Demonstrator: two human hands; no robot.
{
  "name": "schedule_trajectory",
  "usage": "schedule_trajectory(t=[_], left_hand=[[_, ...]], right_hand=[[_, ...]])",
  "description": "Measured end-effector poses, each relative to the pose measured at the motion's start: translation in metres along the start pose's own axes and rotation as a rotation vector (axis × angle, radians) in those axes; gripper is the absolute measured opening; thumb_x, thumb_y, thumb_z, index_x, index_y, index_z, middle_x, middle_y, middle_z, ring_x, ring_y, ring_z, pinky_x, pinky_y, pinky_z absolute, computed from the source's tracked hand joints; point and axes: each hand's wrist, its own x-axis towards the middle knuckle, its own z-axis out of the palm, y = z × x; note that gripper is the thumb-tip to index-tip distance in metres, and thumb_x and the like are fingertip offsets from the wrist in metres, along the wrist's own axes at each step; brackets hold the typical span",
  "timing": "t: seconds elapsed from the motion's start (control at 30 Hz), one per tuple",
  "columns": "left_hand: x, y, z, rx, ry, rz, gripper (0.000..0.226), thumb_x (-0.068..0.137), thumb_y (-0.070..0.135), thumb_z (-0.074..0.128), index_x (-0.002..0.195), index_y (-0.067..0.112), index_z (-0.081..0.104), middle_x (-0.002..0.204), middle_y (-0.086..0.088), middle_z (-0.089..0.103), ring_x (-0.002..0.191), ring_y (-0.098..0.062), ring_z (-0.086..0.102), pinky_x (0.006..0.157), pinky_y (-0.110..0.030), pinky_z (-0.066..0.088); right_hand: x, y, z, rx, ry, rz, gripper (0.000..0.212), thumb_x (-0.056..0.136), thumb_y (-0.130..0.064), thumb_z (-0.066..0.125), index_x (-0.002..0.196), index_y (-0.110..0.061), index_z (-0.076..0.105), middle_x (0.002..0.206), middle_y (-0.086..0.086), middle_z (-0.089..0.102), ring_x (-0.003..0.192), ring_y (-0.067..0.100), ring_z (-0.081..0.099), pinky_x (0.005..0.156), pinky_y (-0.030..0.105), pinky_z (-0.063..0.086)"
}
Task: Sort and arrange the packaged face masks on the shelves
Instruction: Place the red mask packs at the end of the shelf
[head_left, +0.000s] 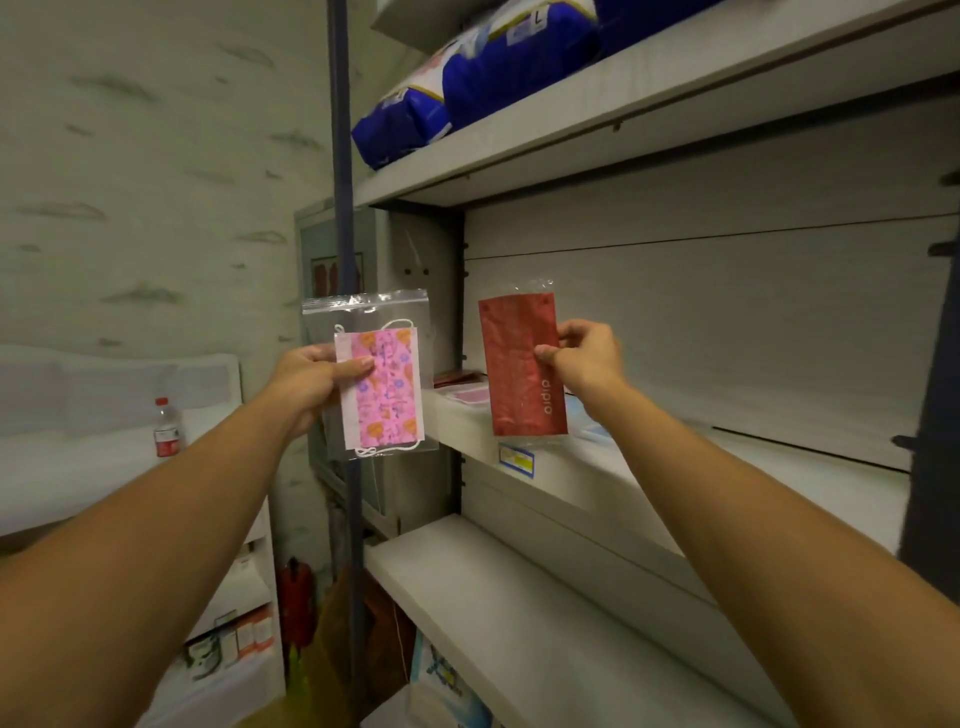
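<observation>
**Two bagged masks held up before the shelves**

Your left hand (311, 382) pinches a clear zip bag holding a pink patterned mask (384, 392), thumb across its front, upright in front of the blue shelf post (343, 156). Your right hand (584, 358) grips a red packaged mask (519, 364) by its right edge, upright, well apart from the pink one. Behind and between them, more flat mask packets (465, 392) lie on the middle shelf (649, 467), with a price label (516, 459) on its front edge. Blue bulky packs (467, 83) sit on the shelf above. At far left a bottle with a red cap (167, 428) stands on a white counter.
</observation>
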Motion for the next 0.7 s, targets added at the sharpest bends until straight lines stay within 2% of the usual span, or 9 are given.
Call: schedule_trajectory(t=[0.1,0.3,0.43,0.57,0.63,0.7], left_hand=[[0.022,-0.005,-0.004,-0.022,0.009,-0.004,0.018,0.085,0.008,0.077,0.102,0.009,0.071,0.094,-0.008,0.079,0.091,-0.026,0.075,0.073,-0.038,0.06],[0.059,-0.019,-0.024,-0.087,0.071,-0.082,0.013,0.089,-0.001,0.066,0.099,0.006,0.067,0.092,-0.01,0.075,0.088,-0.027,0.071,0.07,-0.036,0.055],[0.091,-0.033,-0.041,-0.098,0.071,-0.1,0.017,0.087,-0.006,0.058,0.099,0.003,0.065,0.094,-0.014,0.071,0.088,-0.029,0.069,0.072,-0.035,0.057],[0.126,-0.045,-0.057,-0.094,-0.007,-0.104,0.019,0.088,-0.009,0.06,0.099,0.004,0.067,0.094,-0.016,0.075,0.086,-0.029,0.074,0.061,-0.033,0.062],[0.145,-0.049,-0.064,-0.081,-0.048,-0.097,0.02,0.088,-0.01,0.062,0.101,0.004,0.069,0.092,-0.015,0.077,0.087,-0.03,0.075,0.063,-0.034,0.063],[0.163,-0.053,-0.07,-0.051,-0.105,-0.089,0.024,0.088,-0.008,0.065,0.107,0.006,0.071,0.096,-0.015,0.077,0.089,-0.03,0.076,0.072,-0.04,0.063]], right_hand=[[0.021,0.007,0.02,0.005,-0.002,-0.008,0.021,0.09,-0.007,0.073,0.078,-0.021,0.061,0.081,0.001,0.064,0.079,0.018,0.064,0.069,0.029,0.053],[0.049,0.025,0.065,0.008,-0.031,0.022,0.019,0.09,-0.011,0.074,0.081,-0.024,0.062,0.093,0.006,0.07,0.093,0.025,0.07,0.088,0.042,0.058],[0.061,0.029,0.094,0.005,-0.025,0.026,0.018,0.089,-0.012,0.075,0.081,-0.024,0.063,0.092,0.005,0.07,0.093,0.024,0.07,0.091,0.046,0.058],[0.071,0.031,0.121,0.013,-0.002,0.02,0.017,0.09,-0.011,0.073,0.083,-0.023,0.064,0.097,0.009,0.071,0.094,0.026,0.07,0.09,0.047,0.058],[0.076,0.029,0.134,0.012,0.02,0.018,0.015,0.091,-0.012,0.072,0.085,-0.023,0.064,0.097,0.007,0.071,0.094,0.023,0.07,0.089,0.045,0.058],[0.08,0.028,0.145,0.016,0.049,0.023,0.014,0.092,-0.012,0.072,0.086,-0.022,0.064,0.096,0.005,0.071,0.093,0.022,0.07,0.086,0.041,0.058]])
